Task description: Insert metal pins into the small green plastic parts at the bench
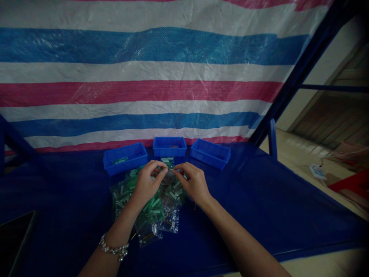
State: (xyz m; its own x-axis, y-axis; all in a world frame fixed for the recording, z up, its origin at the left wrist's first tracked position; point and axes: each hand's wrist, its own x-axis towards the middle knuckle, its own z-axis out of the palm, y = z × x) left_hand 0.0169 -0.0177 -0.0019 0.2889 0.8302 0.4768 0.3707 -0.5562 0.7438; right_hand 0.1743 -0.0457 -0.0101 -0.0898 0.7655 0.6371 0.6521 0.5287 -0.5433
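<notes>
Between my two hands stretches a thin, rod-like piece [170,169], too small to name more exactly. My left hand [149,181] pinches its left end between thumb and fingertips. At the other end, my right hand [193,180] grips it in the same kind of pinch. Below the hands lies a heap of clear plastic bags [152,206] with many small green and pale flat pieces. Some thin brass-coloured pins [167,222] show in the nearer bags. My hands cover part of the heap.
Three blue bins stand behind the heap: a left bin [125,158] with a few pale green pieces, a middle bin [169,147] and a right bin [210,153]. A dark flat object [15,240] lies at the left of the blue table [268,204]. A striped sheet [144,73] hangs behind.
</notes>
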